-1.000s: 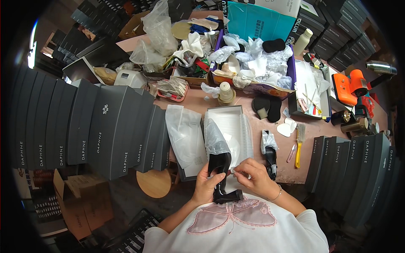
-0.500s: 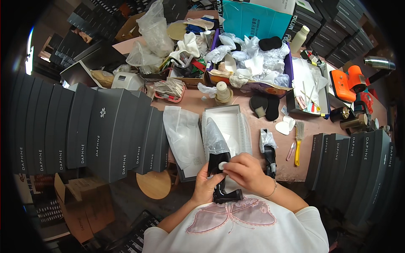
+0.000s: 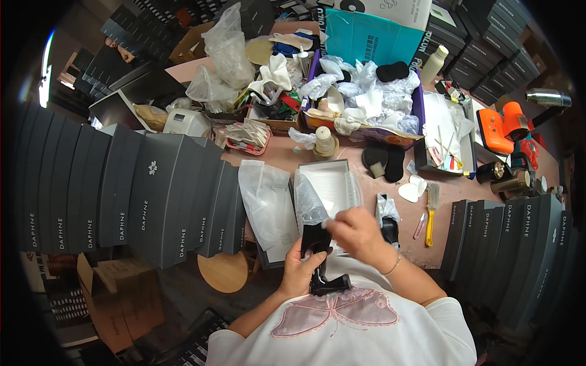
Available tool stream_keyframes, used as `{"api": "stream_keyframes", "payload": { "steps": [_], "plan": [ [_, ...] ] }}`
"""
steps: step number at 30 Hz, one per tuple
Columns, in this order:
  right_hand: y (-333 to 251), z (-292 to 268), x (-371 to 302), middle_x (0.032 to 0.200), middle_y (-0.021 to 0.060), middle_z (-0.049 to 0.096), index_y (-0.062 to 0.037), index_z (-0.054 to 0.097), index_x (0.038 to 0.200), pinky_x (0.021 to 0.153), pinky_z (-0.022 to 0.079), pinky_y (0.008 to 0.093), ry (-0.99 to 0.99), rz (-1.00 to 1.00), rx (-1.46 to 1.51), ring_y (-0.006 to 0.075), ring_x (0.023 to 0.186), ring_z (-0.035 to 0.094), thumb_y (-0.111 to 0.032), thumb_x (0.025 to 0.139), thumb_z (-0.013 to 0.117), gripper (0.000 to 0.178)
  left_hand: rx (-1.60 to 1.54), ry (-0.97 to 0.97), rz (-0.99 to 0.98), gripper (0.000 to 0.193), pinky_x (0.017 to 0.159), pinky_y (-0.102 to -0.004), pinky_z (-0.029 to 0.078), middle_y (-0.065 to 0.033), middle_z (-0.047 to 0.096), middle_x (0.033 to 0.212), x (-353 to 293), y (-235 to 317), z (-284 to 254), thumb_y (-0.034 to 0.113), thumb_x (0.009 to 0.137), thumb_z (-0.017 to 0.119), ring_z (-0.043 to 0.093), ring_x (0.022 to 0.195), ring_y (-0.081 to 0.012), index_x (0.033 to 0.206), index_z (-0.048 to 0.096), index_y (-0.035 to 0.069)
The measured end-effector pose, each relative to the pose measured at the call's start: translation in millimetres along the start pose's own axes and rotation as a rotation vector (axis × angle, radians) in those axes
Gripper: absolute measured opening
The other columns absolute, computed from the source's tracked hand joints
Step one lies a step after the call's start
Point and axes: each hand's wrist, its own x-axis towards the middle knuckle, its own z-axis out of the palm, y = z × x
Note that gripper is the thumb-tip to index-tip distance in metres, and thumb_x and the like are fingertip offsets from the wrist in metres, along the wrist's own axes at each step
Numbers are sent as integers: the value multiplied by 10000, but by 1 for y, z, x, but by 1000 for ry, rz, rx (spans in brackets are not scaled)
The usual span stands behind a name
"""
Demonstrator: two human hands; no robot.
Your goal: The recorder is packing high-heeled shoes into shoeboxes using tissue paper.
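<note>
Black shoe (image 3: 314,236): It was in the lower middle of the frame, up in front of you, with its tall heel near your white shirt (image 3: 360,320).
Left hand (image 3: 299,268): Your fingers were wrapped snugly around the shoe's side, with no gap.
Right hand (image 3: 359,235): Your thumb and finger were pinched close together, it seemed on a small white piece (image 3: 327,224). It was blurry, so I could not tell if it touched the shoe.
Thin wrap (image 3: 311,207): It covered the toe end, so that bit looked done. The back and heel were bare.
Open box (image 3: 334,169): It sat in the middle of the frame, white inside, with white paper (image 3: 265,195) just beside it on the left. The black shoe was in your hand and not set down in the box, so I judged the work about halfway.
Other shoe (image 3: 389,230): It lay right of the middle, on the pink table (image 3: 415,253), with some wrap on it too. It was not in the box either.
Yellow brush (image 3: 431,222): It lay right of that shoe, and no hand was on it.
</note>
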Motion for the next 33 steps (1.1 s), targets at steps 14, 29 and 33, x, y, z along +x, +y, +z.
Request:
{"api": "stream_keyframes", "payload": {
  "steps": [14,29,33],
  "plan": [
    [11,37,-8,1262,165,534,13,332,1377,894,475,348,-169,860,1349,245,1084,575,-222,892,606,604,111,77,569,739,1082,-410,221,-166,293,1438,9,7,24,452,933,495,331,1326,-301,1455,183,33],
    [-36,58,-44,819,161,642,79,541,1118,549,574,317,-170,1260,2064,220,674,623,-369,921,376,517,118,-257,56,769,905,-319,371,-72,535,1184,20,14,-46,551,919,476,475,1124,-162,1452,212,63],
    [-50,75,-63,910,158,644,45,562,1108,615,586,351,-375,1262,2096,224,675,617,-373,937,347,500,91,-310,43,788,770,-266,459,-68,543,1146,10,20,-59,420,885,609,535,1031,-148,1454,204,54]
  ]
}}
